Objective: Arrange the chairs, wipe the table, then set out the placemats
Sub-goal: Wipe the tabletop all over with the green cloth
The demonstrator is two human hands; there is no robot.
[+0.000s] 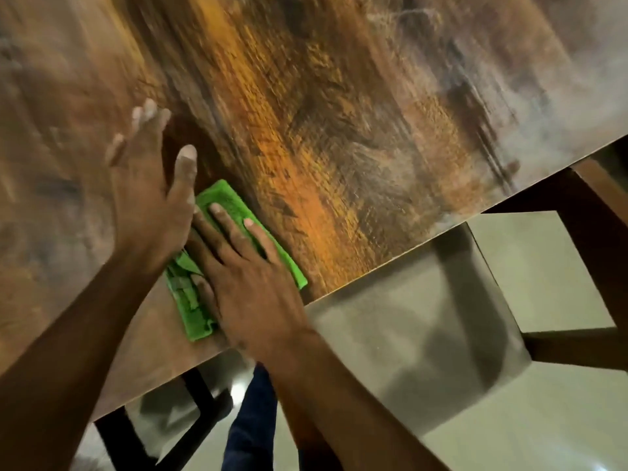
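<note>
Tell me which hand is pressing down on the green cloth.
The right hand, flat on the green cloth. The left hand rests beside it on the bare table.

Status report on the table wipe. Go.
Right hand flat on green cloth, pressing it to the table near its edge. Left hand open, flat on the wood beside it. No placemats in view. Nothing blocking.

Pale glossy floor [509, 419] under dark wooden legs [591, 232]; a bright glint — shadows beneath.
</note>
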